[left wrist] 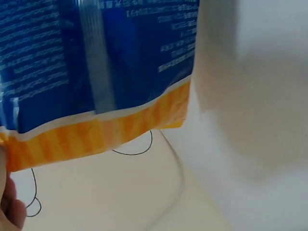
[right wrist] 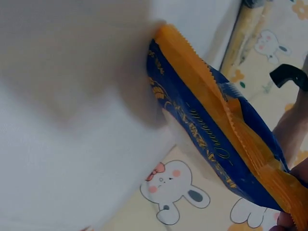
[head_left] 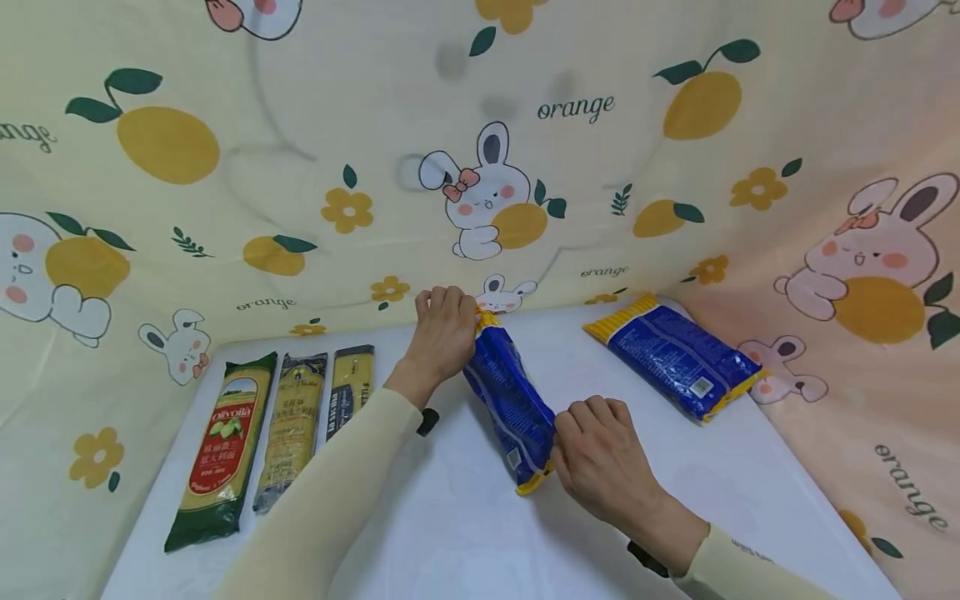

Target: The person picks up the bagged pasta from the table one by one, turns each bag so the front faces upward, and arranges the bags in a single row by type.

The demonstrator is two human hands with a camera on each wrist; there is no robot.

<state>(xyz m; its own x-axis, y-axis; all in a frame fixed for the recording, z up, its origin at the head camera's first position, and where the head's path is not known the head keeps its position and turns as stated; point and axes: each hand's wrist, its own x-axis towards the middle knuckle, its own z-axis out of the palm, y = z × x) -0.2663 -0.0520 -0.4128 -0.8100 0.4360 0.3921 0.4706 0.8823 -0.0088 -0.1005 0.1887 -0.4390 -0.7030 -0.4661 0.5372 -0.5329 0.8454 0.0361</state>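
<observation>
A blue pasta bag with yellow-orange ends lies across the middle of the white table, held at both ends. My left hand grips its far end; my right hand grips its near end. In the left wrist view the bag's striped orange seam fills the frame, with a fingertip at the lower left. The right wrist view shows the bag edge-on, its crimped orange seam running to the lower right corner.
A second blue pasta bag lies at the back right of the table. At the left lie three long spaghetti packs: a green one, a clear one and a dark one. A bunny-and-orange printed cloth surrounds the table.
</observation>
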